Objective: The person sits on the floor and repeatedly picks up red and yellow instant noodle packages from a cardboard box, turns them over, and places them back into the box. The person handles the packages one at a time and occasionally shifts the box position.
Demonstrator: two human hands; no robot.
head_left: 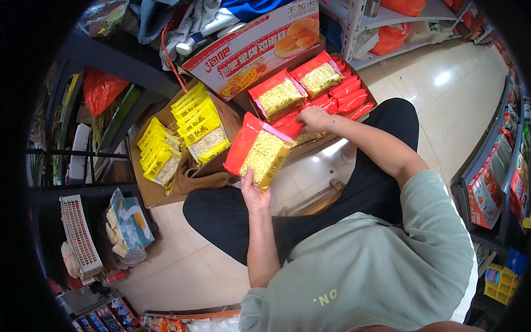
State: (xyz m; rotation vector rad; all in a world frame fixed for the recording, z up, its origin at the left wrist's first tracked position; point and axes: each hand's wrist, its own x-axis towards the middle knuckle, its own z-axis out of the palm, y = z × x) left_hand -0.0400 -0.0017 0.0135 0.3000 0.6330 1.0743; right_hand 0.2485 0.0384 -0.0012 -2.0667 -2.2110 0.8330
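Note:
My left hand (256,195) holds up a red and gold packet of dried noodles (261,155) by its lower edge, in front of the boxes. My right hand (314,120) reaches into an open cardboard box (305,145) and touches a red packet (289,124) there; its fingertips are partly hidden. Two more noodle packets, one on the left (280,96) and one on the right (317,74), lie face up in the box, beside several red packets (351,93) standing on edge. To the left, another cardboard box (143,182) holds several yellow noodle packets (201,126).
A brown cloth (197,178) hangs by the yellow packets. The printed box flap (257,50) stands upright behind the red packets. A metal shelf (356,31) rises at the back; dark shelving (103,159) is on the left, and a stocked shelf (481,182) on the right.

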